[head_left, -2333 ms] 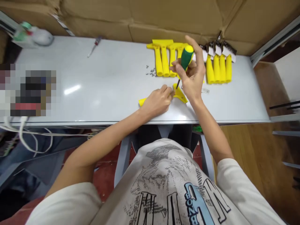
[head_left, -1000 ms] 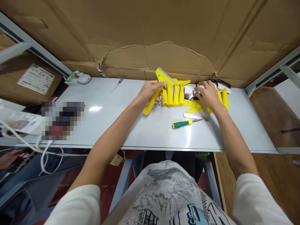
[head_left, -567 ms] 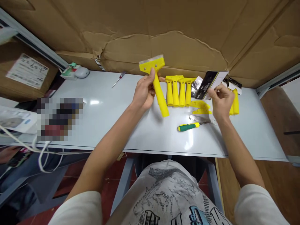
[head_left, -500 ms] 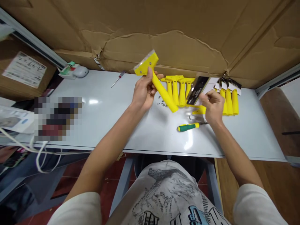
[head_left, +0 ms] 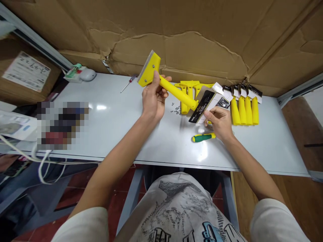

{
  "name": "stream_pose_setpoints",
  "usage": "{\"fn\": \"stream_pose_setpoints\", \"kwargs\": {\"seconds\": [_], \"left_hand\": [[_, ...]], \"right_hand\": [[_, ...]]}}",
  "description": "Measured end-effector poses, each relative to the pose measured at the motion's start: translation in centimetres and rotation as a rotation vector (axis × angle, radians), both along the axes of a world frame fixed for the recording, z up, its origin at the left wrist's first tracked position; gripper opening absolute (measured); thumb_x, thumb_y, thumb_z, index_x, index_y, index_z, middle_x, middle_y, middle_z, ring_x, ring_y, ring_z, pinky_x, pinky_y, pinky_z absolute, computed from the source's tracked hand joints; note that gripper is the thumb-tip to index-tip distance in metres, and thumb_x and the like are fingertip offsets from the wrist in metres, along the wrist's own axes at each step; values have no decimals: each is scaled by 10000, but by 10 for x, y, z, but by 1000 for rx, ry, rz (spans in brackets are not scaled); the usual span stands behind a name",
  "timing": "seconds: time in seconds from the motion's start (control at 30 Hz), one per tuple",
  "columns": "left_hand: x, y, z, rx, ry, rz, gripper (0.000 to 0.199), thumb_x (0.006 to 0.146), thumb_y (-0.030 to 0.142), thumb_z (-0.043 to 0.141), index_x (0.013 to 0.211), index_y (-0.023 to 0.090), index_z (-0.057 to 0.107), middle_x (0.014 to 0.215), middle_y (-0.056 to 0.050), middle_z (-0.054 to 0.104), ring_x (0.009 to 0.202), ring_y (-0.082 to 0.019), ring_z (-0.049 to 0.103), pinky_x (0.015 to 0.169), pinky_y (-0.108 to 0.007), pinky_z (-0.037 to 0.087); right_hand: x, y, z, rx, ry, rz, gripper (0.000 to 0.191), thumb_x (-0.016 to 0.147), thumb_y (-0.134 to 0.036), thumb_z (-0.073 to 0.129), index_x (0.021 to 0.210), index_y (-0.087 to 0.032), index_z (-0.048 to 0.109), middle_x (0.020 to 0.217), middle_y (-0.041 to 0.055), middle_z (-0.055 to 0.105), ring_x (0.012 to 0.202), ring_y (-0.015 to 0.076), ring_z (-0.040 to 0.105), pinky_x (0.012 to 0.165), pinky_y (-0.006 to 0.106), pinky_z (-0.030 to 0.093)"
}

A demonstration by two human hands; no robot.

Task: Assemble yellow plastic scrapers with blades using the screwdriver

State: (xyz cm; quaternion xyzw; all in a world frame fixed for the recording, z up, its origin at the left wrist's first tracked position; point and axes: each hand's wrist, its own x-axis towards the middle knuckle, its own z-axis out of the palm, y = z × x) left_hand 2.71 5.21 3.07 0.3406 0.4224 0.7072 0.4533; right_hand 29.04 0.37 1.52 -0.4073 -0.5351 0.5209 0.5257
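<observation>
My left hand (head_left: 154,97) is closed around the neck of a yellow scraper (head_left: 176,93), whose wide head with a metal blade tilts up to the left. Between thumb and fingers, my right hand (head_left: 220,121) pinches a black-and-white cardboard sleeve (head_left: 203,106). The sleeve's near end is at the tip of the scraper handle; whether they touch I cannot tell. Beneath my right hand lies a green-and-yellow screwdriver (head_left: 204,137), its shaft hidden. Behind the sleeve lie several yellow scraper bodies (head_left: 189,84), partly covered.
Several scrapers with yellow handles (head_left: 242,112) and black-and-white sleeves stand in a row at right. Small screws (head_left: 177,109) lie scattered mid-table. A thin screwdriver (head_left: 128,84) and a white mouse (head_left: 87,75) are at the back left. Cardboard (head_left: 176,43) walls the rear edge.
The scraper has swung flatter, its handle end moving right. My right hand has brought the cardboard sleeve left and down to the handle's tip.
</observation>
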Motion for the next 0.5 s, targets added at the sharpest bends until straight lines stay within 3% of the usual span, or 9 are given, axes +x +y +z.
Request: {"fn": "stream_pose_setpoints", "kwargs": {"seconds": [0.13,0.3,0.43,0.5], "left_hand": [[17,-13,1,48,-20,-42,553,995,792,917,993,249,807,1038,-60,877,722,-130,678,631,-266,599],[36,-26,4,82,19,-39,564,1000,784,908,946,232,800,944,-62,836,720,-146,710,638,-285,608],[39,-28,3,153,67,-40,546,877,732,1031,879,227,824,897,-50,818,714,-151,709,596,-279,578],[36,-27,4,188,89,-50,521,831,699,1070,856,234,837,873,-37,818,718,-141,702,598,-255,555]], "right_hand": [[-5,-5,1,13,-5,24,613,677,-686,1128,733,-237,715,748,-23,695,561,171,710,551,364,677],[-6,-6,-3,-24,125,-34,821,620,-594,1176,1013,-309,515,891,-64,790,797,201,827,719,370,785],[-4,-8,-1,-89,136,-56,827,582,-466,1198,1179,-329,642,1065,-26,867,974,217,872,923,360,792],[0,-9,3,-102,97,-3,806,542,-375,1213,1181,-311,726,1089,-12,874,992,227,872,932,359,789]]}}
